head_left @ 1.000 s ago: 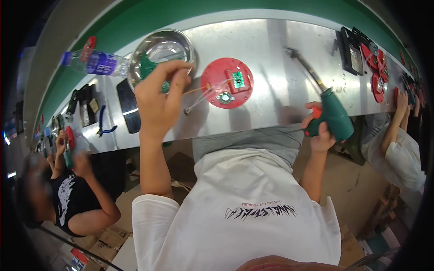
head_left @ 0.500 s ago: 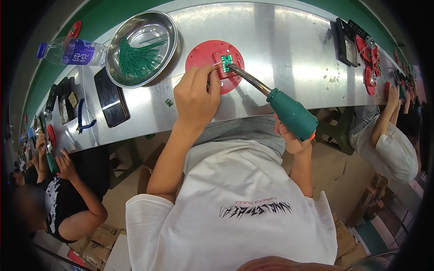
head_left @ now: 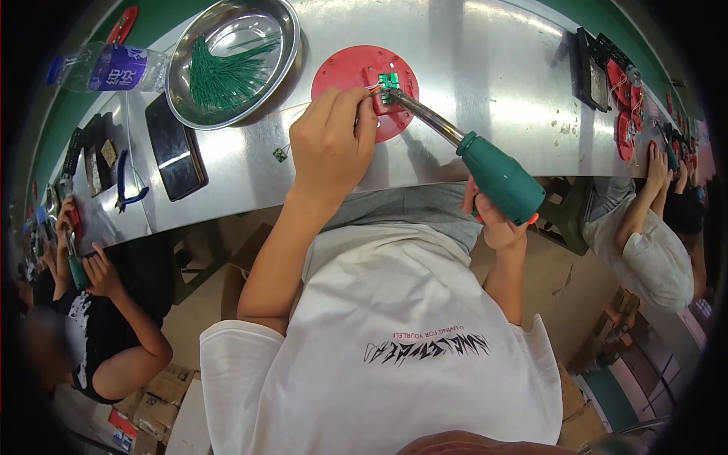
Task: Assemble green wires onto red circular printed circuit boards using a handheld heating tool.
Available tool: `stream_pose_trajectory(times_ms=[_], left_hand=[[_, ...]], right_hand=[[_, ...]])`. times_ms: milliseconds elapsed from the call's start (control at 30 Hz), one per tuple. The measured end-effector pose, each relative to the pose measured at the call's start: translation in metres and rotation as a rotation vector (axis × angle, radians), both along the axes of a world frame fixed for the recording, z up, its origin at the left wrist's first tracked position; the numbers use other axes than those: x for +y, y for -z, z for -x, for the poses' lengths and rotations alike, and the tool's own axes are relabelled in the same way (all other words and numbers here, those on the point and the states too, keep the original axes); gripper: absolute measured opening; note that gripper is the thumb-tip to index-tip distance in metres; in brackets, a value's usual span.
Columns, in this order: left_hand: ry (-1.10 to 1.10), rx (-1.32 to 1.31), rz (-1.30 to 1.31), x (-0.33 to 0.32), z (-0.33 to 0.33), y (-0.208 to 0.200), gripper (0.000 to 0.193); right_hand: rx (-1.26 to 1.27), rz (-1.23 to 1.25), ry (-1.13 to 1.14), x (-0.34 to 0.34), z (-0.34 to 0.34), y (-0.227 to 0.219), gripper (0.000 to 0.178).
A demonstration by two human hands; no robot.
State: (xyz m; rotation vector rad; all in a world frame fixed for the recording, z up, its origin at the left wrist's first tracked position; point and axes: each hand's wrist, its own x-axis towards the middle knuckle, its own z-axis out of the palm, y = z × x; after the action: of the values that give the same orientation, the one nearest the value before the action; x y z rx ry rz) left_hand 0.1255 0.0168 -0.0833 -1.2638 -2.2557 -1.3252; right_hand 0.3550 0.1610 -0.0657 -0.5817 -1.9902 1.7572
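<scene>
My right hand (head_left: 497, 216) is wrapped round the green handle of a soldering iron (head_left: 500, 178). The iron's tip touches a small green circuit board (head_left: 388, 82) on a raised part of a round red plastic disc (head_left: 341, 72). My left hand (head_left: 331, 140) pinches thin wires (head_left: 372, 89) at the board's left edge, close to the iron tip. The ends of the wires between my fingertips are partly hidden. Left of my wrist, a tiny green board (head_left: 280, 155) with fine leads lies on the metal table.
A steel bowl (head_left: 288, 68) of green wires (head_left: 227, 76) stands left, beside a plastic bottle (head_left: 114, 68), a phone (head_left: 174, 148) and blue-handled cutters (head_left: 129, 186). A black tray (head_left: 591, 72) and red parts (head_left: 626, 133) lie right. Co-workers (head_left: 114, 334) sit at both sides.
The view has shifted slightly, so most things sit a little differently in the picture. Both hands keep their holds, and the iron tip stays at the board near the wires.
</scene>
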Motion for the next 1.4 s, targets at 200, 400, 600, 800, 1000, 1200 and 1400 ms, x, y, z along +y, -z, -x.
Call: stream_pose_trajectory(times_ms=[200,400,600,800,1000,1200,1400], left_hand=[[-0.012,-0.001,-0.002,0.001,0.0,0.001,0.009],[-0.011,-0.017,0.013,0.0,-0.001,0.001,0.009],[-0.015,-0.025,0.009,0.001,-0.003,0.0,0.009],[0.0,0.007,0.004,-0.001,-0.001,0.002,0.018],[0.017,0.064,-0.001,-0.002,0.001,0.002,0.022],[0.008,0.068,-0.017,-0.001,0.0,0.002,0.021],[-0.002,0.083,-0.054,0.0,0.001,0.003,0.021]], right_hand=[[0.211,0.118,0.03,-0.004,-0.001,-0.003,0.03],[0.204,0.078,0.013,-0.003,-0.004,0.0,0.032],[0.065,-0.082,-0.068,0.0,-0.013,0.011,0.055],[0.033,-0.151,-0.105,0.003,-0.015,0.014,0.053],[0.056,-0.191,0.045,-0.003,-0.001,0.001,0.021],[0.029,-0.206,0.033,0.002,-0.008,0.009,0.025],[0.065,-0.174,-0.162,0.01,-0.016,0.018,0.041]])
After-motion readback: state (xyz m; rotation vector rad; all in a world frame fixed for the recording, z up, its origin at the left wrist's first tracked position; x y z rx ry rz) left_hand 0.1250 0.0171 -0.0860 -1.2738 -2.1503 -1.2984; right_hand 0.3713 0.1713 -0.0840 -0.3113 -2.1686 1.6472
